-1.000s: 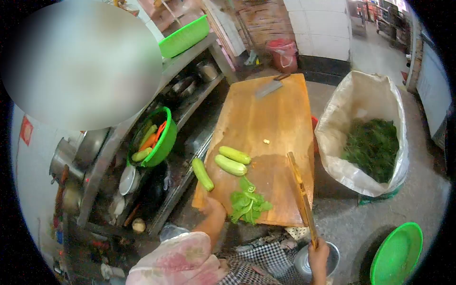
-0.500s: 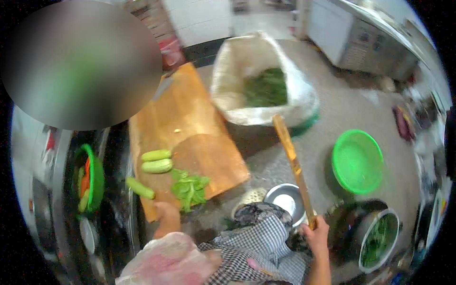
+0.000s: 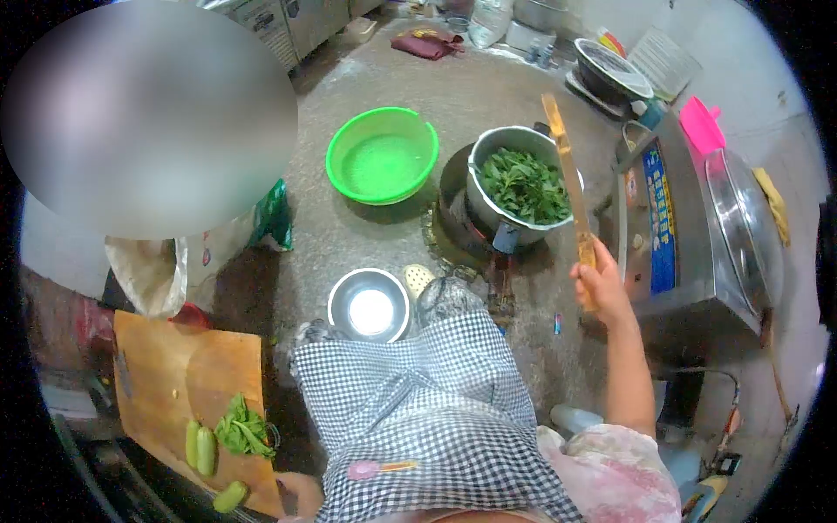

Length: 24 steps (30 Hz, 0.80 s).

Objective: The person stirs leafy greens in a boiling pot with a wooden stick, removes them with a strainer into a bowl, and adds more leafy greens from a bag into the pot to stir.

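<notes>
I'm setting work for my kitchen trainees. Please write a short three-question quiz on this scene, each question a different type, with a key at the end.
1. Multiple choice: which side's hand holds the wooden stick?
A) left
B) right
C) both

2. True or false: two zucchini lie side by side on the wooden board.

3. Short answer: what is in the metal pot?

Key:
1. B, the right hand
2. True
3. Leafy greens
</notes>
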{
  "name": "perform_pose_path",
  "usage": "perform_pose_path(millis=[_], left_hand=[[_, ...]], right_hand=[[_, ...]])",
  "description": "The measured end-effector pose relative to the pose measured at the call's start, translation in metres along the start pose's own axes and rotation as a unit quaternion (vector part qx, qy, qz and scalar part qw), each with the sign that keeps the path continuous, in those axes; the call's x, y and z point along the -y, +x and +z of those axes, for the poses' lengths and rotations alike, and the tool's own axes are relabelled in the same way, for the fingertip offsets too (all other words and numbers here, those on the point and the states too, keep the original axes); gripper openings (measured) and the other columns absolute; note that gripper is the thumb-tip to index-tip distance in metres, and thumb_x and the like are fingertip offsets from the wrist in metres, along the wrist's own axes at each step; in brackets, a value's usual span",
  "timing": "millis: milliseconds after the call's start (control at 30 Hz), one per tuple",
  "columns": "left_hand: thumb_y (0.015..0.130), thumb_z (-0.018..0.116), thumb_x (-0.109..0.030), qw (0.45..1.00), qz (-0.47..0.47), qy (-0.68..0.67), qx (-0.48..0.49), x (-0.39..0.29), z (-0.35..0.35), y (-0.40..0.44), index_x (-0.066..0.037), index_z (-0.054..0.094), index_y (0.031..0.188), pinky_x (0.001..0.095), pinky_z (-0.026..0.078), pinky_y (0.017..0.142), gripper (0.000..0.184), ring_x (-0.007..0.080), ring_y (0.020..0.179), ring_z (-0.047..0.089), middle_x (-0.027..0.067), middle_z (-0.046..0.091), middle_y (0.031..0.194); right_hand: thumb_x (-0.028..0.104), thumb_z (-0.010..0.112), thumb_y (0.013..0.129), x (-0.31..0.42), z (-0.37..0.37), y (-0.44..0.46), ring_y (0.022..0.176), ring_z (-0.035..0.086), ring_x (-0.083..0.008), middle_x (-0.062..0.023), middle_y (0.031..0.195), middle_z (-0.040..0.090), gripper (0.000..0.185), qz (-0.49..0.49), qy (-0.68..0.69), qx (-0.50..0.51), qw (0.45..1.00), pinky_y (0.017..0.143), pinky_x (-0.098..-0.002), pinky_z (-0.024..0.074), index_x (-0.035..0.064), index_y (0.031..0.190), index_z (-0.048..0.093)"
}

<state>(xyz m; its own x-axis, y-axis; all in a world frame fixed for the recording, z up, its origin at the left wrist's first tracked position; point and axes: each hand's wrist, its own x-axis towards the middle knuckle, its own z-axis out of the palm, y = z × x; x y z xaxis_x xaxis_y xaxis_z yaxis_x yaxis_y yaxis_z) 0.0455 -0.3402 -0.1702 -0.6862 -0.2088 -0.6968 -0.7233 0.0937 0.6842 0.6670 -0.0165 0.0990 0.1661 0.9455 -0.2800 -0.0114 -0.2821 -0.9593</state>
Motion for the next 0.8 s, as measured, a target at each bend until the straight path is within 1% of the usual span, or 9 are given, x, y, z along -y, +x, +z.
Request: perform_pose_path(millis=[100, 133, 200, 267, 400, 500, 633, 767, 800], left_hand=[[0.083, 0.044, -0.052, 0.99, -0.007, 0.042, 0.133, 0.01, 0.029, -0.044, -0.004, 0.052, 0.105, 0.031, 0.044, 0.06, 0.053, 0.0177, 0.066, 0.052, 0.0075, 0.056, 0.08], [0.083, 0.044, -0.052, 0.983, 0.019, 0.05, 0.173, 0.006, 0.037, -0.067, -0.004, 0.052, 0.104, 0.0306, 0.044, 0.06, 0.053, 0.0172, 0.065, 0.052, 0.0071, 0.056, 0.079], [0.086, 0.04, -0.05, 0.958, 0.106, 0.059, 0.261, -0.011, 0.067, -0.133, -0.007, 0.055, 0.093, 0.0219, 0.034, 0.05, 0.046, 0.0081, 0.055, 0.039, -0.0006, 0.048, 0.068], [0.089, 0.038, -0.043, 0.935, 0.159, 0.05, 0.313, -0.03, 0.093, -0.166, -0.007, 0.055, 0.088, 0.0208, 0.034, 0.049, 0.04, 0.0085, 0.055, 0.042, -0.0011, 0.048, 0.067], [0.09, 0.039, -0.039, 0.899, 0.214, 0.072, 0.376, -0.049, 0.115, -0.223, -0.007, 0.054, 0.084, 0.0203, 0.034, 0.048, 0.036, 0.0081, 0.054, 0.043, -0.0012, 0.048, 0.066], [0.09, 0.04, -0.037, 0.877, 0.228, 0.09, 0.414, -0.047, 0.115, -0.234, -0.006, 0.053, 0.082, 0.0195, 0.034, 0.044, 0.035, 0.0071, 0.051, 0.043, -0.0008, 0.049, 0.064], [0.089, 0.042, -0.037, 0.886, 0.199, 0.096, 0.408, -0.038, 0.106, -0.231, -0.005, 0.053, 0.079, 0.0179, 0.032, 0.041, 0.035, 0.0063, 0.049, 0.042, -0.0006, 0.048, 0.06], [0.089, 0.044, -0.036, 0.881, 0.202, 0.142, 0.403, -0.036, 0.106, -0.237, -0.006, 0.052, 0.077, 0.0182, 0.031, 0.041, 0.033, 0.0061, 0.046, 0.04, -0.0006, 0.048, 0.059], [0.089, 0.044, -0.035, 0.88, 0.206, 0.151, 0.401, -0.036, 0.108, -0.238, -0.006, 0.052, 0.076, 0.0182, 0.031, 0.041, 0.032, 0.0061, 0.046, 0.04, -0.0006, 0.047, 0.059]], right_hand=[[0.003, 0.046, 0.083, -0.023, -0.039, 0.005, 0.047, 0.043, -0.0067, -0.0031, 0.071, 0.053, 0.054, 0.025, -0.096, -0.042, 0.994, 0.038, -0.0206, 0.0358, 0.0129, 0.133, 0.029], [0.002, 0.045, 0.083, -0.022, -0.045, 0.005, 0.046, 0.042, -0.0067, -0.0028, 0.071, 0.053, 0.052, 0.032, -0.14, -0.047, 0.989, 0.037, -0.0206, 0.0345, 0.0124, 0.133, 0.031], [0.003, 0.047, 0.082, -0.018, -0.055, 0.015, 0.046, 0.041, -0.0081, -0.0018, 0.068, 0.051, 0.048, 0.022, -0.209, -0.041, 0.977, 0.039, -0.0221, 0.0336, 0.0112, 0.129, 0.039], [0.003, 0.048, 0.081, -0.034, -0.074, 0.045, 0.047, 0.041, -0.0088, -0.0016, 0.067, 0.051, 0.047, 0.008, -0.261, -0.02, 0.965, 0.041, -0.0228, 0.0344, 0.0111, 0.127, 0.041], [0.009, 0.052, 0.078, -0.027, -0.067, 0.095, 0.057, 0.054, -0.0157, -0.0089, 0.07, 0.057, 0.042, -0.019, -0.392, -0.038, 0.919, 0.051, -0.0306, 0.0441, 0.0088, 0.119, 0.049], [0.015, 0.054, 0.077, -0.042, -0.067, 0.132, 0.069, 0.061, -0.0236, -0.0151, 0.081, 0.062, 0.037, -0.059, -0.459, 0.022, 0.886, 0.063, -0.036, 0.0474, 0.0089, 0.113, 0.055], [0.017, 0.054, 0.074, 0.016, -0.031, 0.103, 0.084, 0.06, -0.0296, -0.016, 0.089, 0.063, 0.031, -0.03, -0.589, 0.121, 0.799, 0.074, -0.0381, 0.0469, 0.0131, 0.104, 0.061], [0.013, 0.055, 0.071, 0.053, -0.043, 0.121, 0.08, 0.061, -0.0288, -0.0138, 0.087, 0.064, 0.029, 0.003, -0.722, 0.218, 0.657, 0.07, -0.0387, 0.0477, 0.0176, 0.098, 0.063], [0.013, 0.056, 0.07, 0.074, -0.03, 0.116, 0.078, 0.062, -0.028, -0.0125, 0.086, 0.064, 0.027, 0.086, -0.738, 0.202, 0.638, 0.068, -0.0394, 0.0481, 0.0151, 0.096, 0.064]])
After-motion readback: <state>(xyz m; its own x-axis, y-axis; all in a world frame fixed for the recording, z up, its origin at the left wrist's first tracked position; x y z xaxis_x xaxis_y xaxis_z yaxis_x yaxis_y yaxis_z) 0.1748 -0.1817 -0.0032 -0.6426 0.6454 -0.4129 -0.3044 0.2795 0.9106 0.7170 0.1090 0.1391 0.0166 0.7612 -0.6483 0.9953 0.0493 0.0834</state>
